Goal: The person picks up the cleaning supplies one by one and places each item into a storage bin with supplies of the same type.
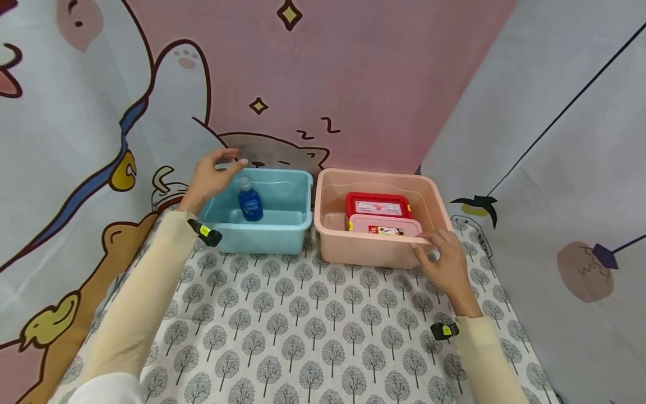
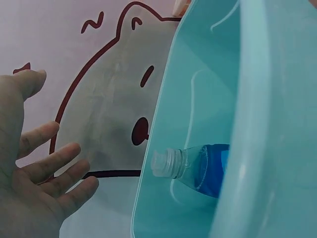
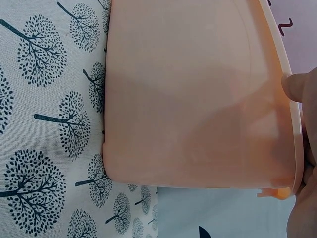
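My left hand (image 1: 214,174) hovers over the left end of a teal plastic bin (image 1: 262,240), its fingers spread and holding nothing. Inside that bin stands a bottle of blue liquid (image 1: 250,203) with a clear cap, apart from the hand; the left wrist view shows the bottle (image 2: 205,166) behind the bin's rim. At the near right corner of a peach plastic bin (image 1: 365,249), my right hand (image 1: 446,264) pinches the rim, thumb outside and fingers over the inner side. Within the peach bin lie a red-lidded box (image 1: 378,206) and a pink-lidded box (image 1: 383,225).
Both bins stand side by side on a tree-patterned tablecloth (image 1: 313,325). Behind them hangs a pink cartoon-print curtain (image 1: 363,84), and pale printed cloth (image 1: 555,168) closes off the right side. Each wrist wears a black strap.
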Available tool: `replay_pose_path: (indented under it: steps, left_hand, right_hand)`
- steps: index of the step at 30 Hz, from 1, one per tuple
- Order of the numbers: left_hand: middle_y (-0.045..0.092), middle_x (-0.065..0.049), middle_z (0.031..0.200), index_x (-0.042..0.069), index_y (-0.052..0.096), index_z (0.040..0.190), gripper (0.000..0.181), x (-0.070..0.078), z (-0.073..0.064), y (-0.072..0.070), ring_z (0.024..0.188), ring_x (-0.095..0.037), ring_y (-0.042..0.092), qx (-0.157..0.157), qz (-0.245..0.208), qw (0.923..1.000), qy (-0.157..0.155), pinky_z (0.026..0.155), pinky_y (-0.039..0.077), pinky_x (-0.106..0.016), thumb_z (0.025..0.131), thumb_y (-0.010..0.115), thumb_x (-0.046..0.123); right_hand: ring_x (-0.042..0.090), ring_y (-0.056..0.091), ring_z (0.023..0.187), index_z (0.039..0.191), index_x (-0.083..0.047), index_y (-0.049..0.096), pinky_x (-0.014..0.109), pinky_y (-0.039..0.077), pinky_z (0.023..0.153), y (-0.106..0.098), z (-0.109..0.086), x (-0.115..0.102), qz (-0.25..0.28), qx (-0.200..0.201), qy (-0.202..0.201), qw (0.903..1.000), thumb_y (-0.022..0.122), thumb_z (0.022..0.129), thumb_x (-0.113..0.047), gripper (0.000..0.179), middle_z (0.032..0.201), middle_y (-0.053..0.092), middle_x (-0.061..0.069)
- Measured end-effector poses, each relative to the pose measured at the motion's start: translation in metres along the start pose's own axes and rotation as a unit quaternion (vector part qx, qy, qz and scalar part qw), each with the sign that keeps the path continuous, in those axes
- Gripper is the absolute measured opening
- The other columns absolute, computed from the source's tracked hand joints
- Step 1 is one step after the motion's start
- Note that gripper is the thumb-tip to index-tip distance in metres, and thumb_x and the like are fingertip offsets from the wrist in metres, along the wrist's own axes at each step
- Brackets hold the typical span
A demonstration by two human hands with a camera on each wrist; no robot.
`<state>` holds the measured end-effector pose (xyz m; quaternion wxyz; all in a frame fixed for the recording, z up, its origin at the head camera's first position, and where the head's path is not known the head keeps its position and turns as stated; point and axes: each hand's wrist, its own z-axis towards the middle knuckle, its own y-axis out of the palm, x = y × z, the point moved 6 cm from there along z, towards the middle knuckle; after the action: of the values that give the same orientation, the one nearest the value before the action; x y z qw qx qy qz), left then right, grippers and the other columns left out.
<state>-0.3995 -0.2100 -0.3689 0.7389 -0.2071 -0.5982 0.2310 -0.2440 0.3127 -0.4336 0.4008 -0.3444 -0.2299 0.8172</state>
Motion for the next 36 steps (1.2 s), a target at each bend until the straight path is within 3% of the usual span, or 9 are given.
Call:
replay_pose_path:
  steps: [8, 14, 25, 33, 36]
  left_hand:
    - [0.046, -0.013, 0.158, 0.015, 0.046, 0.154, 0.076, 0.000, -0.012, 0.006, 0.147, -0.033, 0.041, -0.024, 0.010, 0.9995, 0.019, 0.121, 0.036, -0.054, 0.097, 0.059, 0.063]
    - [0.043, -0.014, 0.160, 0.014, 0.042, 0.156, 0.072, -0.003, -0.027, 0.006, 0.150, -0.036, 0.038, -0.032, 0.044, 0.9975, 0.045, 0.121, 0.034, -0.058, 0.100, 0.058, 0.057]
    - [0.038, -0.020, 0.161, 0.013, 0.042, 0.156, 0.069, -0.012, -0.069, 0.001, 0.149, -0.046, 0.033, -0.022, 0.093, 0.9932, 0.066, 0.115, 0.031, -0.071, 0.101, 0.062, 0.049]
    - [0.032, -0.021, 0.164, 0.013, 0.040, 0.157, 0.072, -0.018, -0.093, 0.000, 0.151, -0.047, 0.029, -0.015, 0.092, 0.9933, 0.068, 0.114, 0.027, -0.075, 0.099, 0.065, 0.048]
    - [0.031, -0.022, 0.164, 0.012, 0.040, 0.157, 0.073, -0.022, -0.103, 0.001, 0.150, -0.049, 0.029, -0.008, 0.099, 0.9921, 0.076, 0.112, 0.028, -0.076, 0.098, 0.067, 0.047]
  right_hand:
    - [0.029, 0.052, 0.083, 0.097, -0.002, 0.072, 0.041, 0.037, 0.075, 0.000, -0.003, 0.005, 0.001, -0.001, 0.004, 1.0000, 0.079, 0.085, -0.014, 0.019, 0.088, 0.063, 0.013]
    - [0.029, 0.052, 0.081, 0.097, -0.002, 0.072, 0.039, 0.035, 0.072, 0.000, -0.008, 0.010, -0.003, 0.004, 0.000, 1.0000, 0.080, 0.084, -0.015, 0.020, 0.089, 0.064, 0.012]
    - [0.029, 0.054, 0.089, 0.098, -0.004, 0.072, 0.042, 0.037, 0.078, 0.005, -0.010, 0.016, -0.009, 0.000, 0.017, 0.9998, 0.081, 0.084, -0.018, 0.022, 0.090, 0.064, 0.011]
    - [0.036, 0.059, 0.098, 0.106, -0.003, 0.073, 0.052, 0.044, 0.087, 0.006, 0.000, 0.022, -0.018, -0.024, 0.023, 0.9993, 0.081, 0.085, -0.018, 0.027, 0.098, 0.069, 0.016]
    - [0.037, 0.059, 0.105, 0.113, -0.005, 0.074, 0.058, 0.044, 0.097, 0.006, 0.000, 0.024, -0.022, -0.039, 0.026, 0.9987, 0.080, 0.085, -0.018, 0.031, 0.105, 0.072, 0.017]
